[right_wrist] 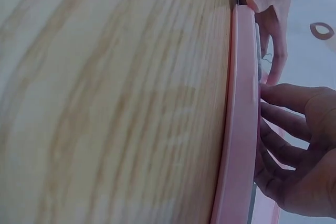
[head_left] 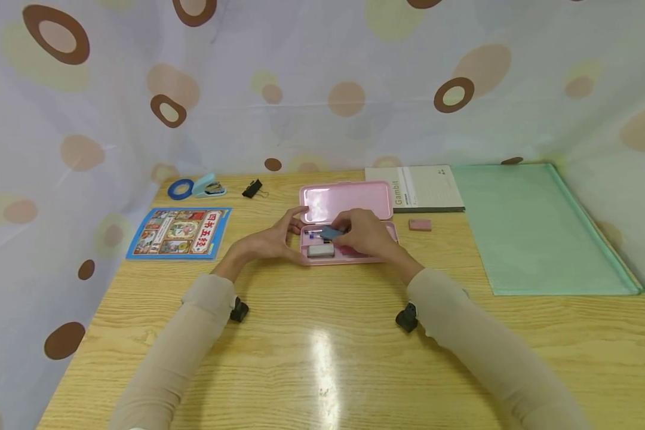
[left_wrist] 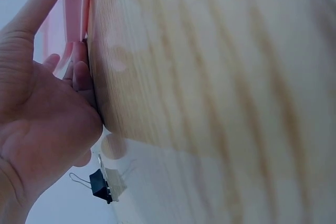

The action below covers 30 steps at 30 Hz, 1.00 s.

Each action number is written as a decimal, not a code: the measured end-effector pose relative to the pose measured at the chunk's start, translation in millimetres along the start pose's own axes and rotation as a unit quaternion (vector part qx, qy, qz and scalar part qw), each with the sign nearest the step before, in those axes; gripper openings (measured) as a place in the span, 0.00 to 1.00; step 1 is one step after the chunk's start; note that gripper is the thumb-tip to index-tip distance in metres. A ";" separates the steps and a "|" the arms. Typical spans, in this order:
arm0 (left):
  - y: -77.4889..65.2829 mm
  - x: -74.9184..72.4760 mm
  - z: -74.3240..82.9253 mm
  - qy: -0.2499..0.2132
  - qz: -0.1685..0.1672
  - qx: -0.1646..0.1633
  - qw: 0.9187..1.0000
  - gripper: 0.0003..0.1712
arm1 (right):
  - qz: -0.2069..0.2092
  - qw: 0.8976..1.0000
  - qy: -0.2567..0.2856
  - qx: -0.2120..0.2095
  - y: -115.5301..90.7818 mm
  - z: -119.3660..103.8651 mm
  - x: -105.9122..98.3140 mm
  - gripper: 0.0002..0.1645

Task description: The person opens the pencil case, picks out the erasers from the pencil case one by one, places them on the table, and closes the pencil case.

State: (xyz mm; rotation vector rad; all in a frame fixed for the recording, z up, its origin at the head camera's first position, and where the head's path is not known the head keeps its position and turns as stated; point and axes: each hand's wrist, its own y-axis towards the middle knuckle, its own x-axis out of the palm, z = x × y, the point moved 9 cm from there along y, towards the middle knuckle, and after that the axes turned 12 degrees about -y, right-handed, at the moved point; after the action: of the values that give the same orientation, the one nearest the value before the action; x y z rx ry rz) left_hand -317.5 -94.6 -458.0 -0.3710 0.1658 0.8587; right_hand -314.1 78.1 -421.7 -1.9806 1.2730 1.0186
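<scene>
A pink pencil case (head_left: 346,202) lies with its lid up on the table. My left hand (head_left: 269,242) holds its left end, the thumb at the front corner and the fingers by the hinge side; in the left wrist view the thumb stretches along the case. Over the tray, my right hand (head_left: 366,233) pinches a small flat blue-grey piece (head_left: 331,233), partly hidden by the fingers. Inside the case are blue-capped pens (head_left: 313,236) and a whitish-grey block (head_left: 321,251). In the right wrist view the right fingers reach down behind the case's front wall (right_wrist: 239,119).
A pink eraser (head_left: 420,225), a notebook (head_left: 427,188) and a green translucent folder (head_left: 548,233) lie rightward. Leftward are a blue-edged booklet (head_left: 180,233), blue tape (head_left: 180,189), a light-blue stapler (head_left: 208,186) and a black binder clip (head_left: 252,189). A patterned curtain (head_left: 301,71) hangs behind.
</scene>
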 end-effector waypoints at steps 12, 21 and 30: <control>-1.7 -0.8 -0.8 -0.012 0.002 0.000 1.000 0.68 | 0.041 0.999 -0.013 0.010 -0.1 5.6 -6.3 0.15; -1.1 0.3 0.0 -0.006 -0.002 -0.001 1.000 0.69 | 0.077 0.996 0.046 0.019 -19.4 41.2 -51.4 0.15; -1.4 0.4 -0.2 -0.005 -0.003 -0.008 1.000 0.69 | 0.099 0.992 0.029 0.070 -52.8 105.5 -93.5 0.20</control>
State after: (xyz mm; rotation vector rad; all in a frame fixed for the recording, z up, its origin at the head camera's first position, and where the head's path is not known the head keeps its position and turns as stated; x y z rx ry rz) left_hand -316.1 -95.3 -458.0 -0.3819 0.1497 0.8566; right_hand -320.5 226.7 -398.5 -1.8163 1.5552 0.9398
